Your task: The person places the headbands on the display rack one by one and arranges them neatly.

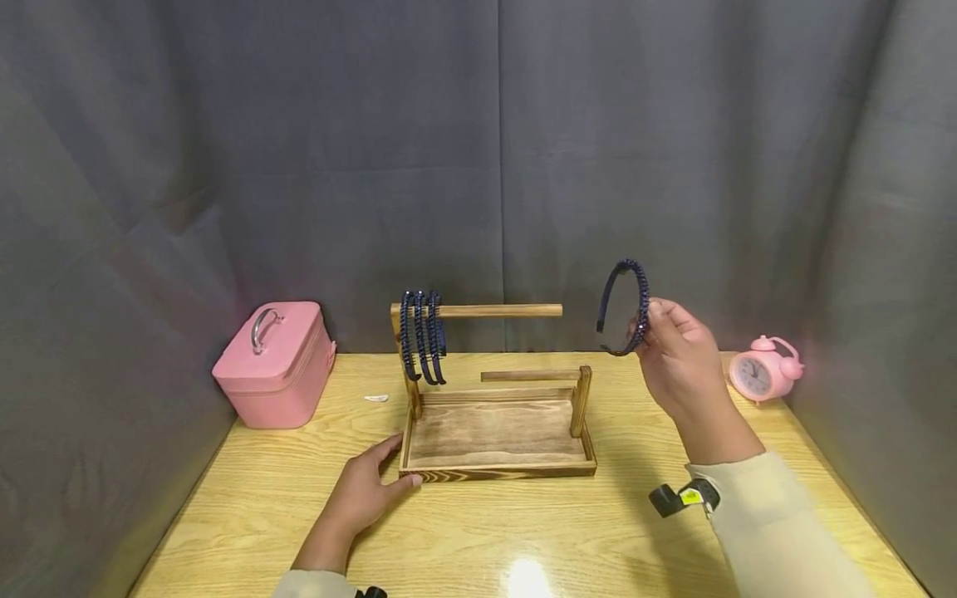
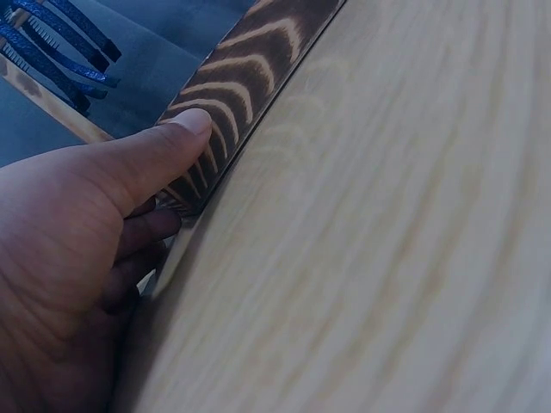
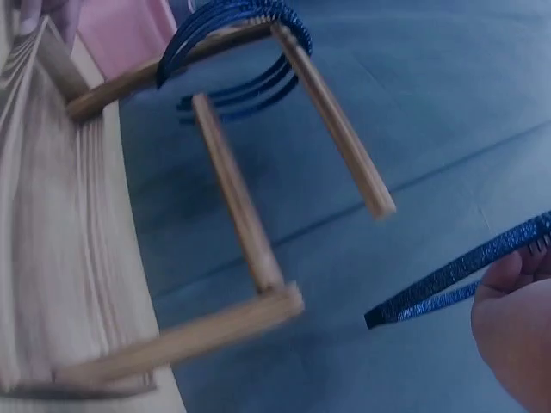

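A dark blue headband (image 1: 645, 307) is pinched between the thumb and fingers of my right hand (image 1: 682, 365), up in the air right of the wooden headband stand (image 1: 497, 475). Its tip and inner teeth show in the right wrist view. Three similar blue headbands (image 1: 422, 340) hang at the left end of the stand's upper bar (image 1: 508, 311). The lower bar (image 1: 527, 375) carries nothing. My left hand (image 1: 366, 490) grips the front left corner of the stand's tray, with the thumb (image 2: 185, 129) on the front face and the fingers round the side.
A pink case (image 1: 277, 374) with a metal handle stands at the back left, and a pink alarm clock (image 1: 763, 371) at the back right. A small white piece (image 1: 377, 398) lies left of the stand. Grey curtains (image 1: 359, 166) enclose the wooden table (image 1: 478, 540).
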Demonstrator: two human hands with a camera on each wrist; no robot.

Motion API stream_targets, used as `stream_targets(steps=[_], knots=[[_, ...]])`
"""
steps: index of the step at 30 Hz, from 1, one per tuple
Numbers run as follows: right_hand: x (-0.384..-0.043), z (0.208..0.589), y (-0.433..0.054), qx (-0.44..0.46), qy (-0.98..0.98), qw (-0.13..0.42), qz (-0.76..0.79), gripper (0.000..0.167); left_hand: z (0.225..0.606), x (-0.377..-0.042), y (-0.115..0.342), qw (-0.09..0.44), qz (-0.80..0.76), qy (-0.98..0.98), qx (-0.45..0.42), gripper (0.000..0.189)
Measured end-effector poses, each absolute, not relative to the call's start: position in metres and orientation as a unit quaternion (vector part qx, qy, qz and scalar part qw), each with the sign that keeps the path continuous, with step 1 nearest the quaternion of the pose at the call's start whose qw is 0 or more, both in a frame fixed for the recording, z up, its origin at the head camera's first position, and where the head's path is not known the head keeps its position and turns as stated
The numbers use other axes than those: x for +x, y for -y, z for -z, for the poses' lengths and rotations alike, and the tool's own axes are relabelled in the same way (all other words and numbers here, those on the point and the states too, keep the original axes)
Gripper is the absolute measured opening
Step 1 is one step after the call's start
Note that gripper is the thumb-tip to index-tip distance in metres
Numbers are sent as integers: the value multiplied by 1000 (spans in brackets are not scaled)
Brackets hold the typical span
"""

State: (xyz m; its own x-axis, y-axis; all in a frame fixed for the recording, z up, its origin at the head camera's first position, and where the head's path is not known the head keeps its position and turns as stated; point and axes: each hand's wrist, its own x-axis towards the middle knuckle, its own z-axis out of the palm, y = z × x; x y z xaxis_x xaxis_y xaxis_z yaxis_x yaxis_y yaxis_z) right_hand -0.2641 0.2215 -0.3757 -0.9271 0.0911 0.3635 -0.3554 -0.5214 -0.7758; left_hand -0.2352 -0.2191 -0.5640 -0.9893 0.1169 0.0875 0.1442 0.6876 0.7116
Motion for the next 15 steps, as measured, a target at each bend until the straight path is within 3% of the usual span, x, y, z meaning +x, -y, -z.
stream_targets(steps=[15], knots=[[-289, 370, -134, 58, 501, 93, -858, 22, 562, -235, 218, 13, 398, 915, -66, 85]])
